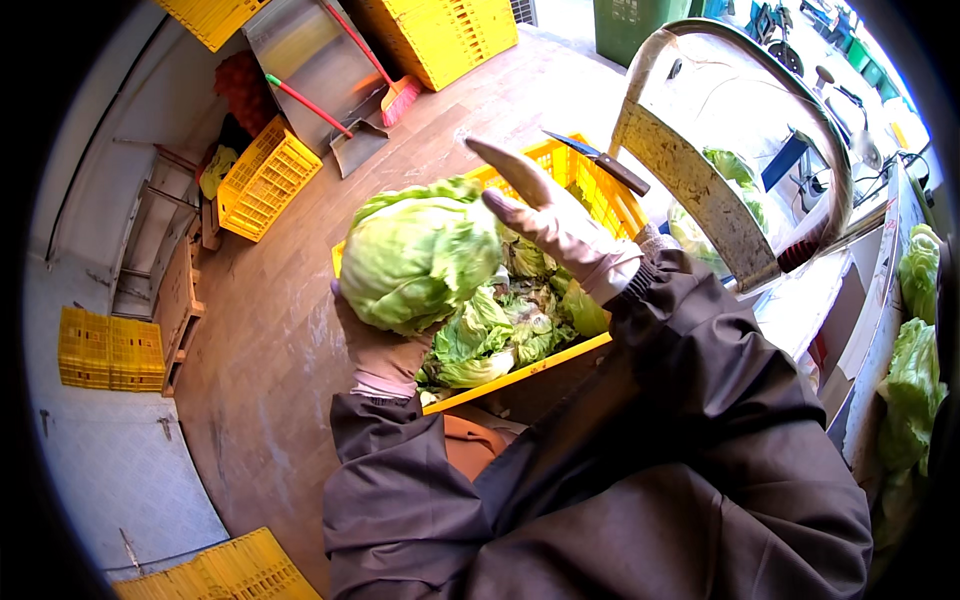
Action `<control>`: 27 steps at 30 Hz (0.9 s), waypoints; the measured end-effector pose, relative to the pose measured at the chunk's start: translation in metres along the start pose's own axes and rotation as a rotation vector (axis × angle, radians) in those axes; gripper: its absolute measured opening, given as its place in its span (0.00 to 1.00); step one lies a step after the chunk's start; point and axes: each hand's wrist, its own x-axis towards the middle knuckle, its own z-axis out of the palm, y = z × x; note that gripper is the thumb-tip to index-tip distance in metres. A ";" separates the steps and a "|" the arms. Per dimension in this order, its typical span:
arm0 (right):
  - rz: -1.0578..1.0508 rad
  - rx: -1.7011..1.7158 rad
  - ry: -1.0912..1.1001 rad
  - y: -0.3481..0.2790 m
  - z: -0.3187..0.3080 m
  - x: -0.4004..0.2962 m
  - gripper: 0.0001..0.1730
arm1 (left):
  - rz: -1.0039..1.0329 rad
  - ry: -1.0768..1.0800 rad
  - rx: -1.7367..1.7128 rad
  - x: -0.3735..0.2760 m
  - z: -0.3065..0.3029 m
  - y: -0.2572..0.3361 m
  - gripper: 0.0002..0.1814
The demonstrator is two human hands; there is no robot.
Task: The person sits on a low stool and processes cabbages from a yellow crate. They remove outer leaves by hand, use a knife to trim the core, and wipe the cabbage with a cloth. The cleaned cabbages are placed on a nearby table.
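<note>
A head of iceberg lettuce rests in my gloved left hand, which grips it from below and the left side. My gloved right hand is just right of it, thumb and fingers spread, holding nothing. Beneath both hands a yellow plastic crate holds loose, partly browned lettuce leaves. A knife with a dark handle and narrow blade lies at the crate's far right rim, beyond my right hand; what supports it is unclear.
A worn metal frame with a curved tube handle stands at right, near bagged lettuce. More lettuce lies along the far right. Yellow crates, a dustpan, a broom and a wooden pallet stand around the floor.
</note>
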 end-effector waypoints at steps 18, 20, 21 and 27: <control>0.989 0.824 -0.100 0.046 0.010 0.000 0.31 | 0.185 -0.056 0.409 0.015 -0.041 -0.014 0.39; 0.974 0.812 -0.108 0.038 0.012 -0.003 0.34 | 0.127 -0.093 0.310 0.015 -0.037 -0.013 0.37; 0.954 0.801 -0.131 0.033 0.015 -0.004 0.35 | 0.128 -0.074 0.265 0.013 -0.034 -0.013 0.36; 0.358 0.291 -0.189 0.053 0.009 0.000 0.36 | 0.048 0.011 -0.026 0.018 -0.016 -0.014 0.28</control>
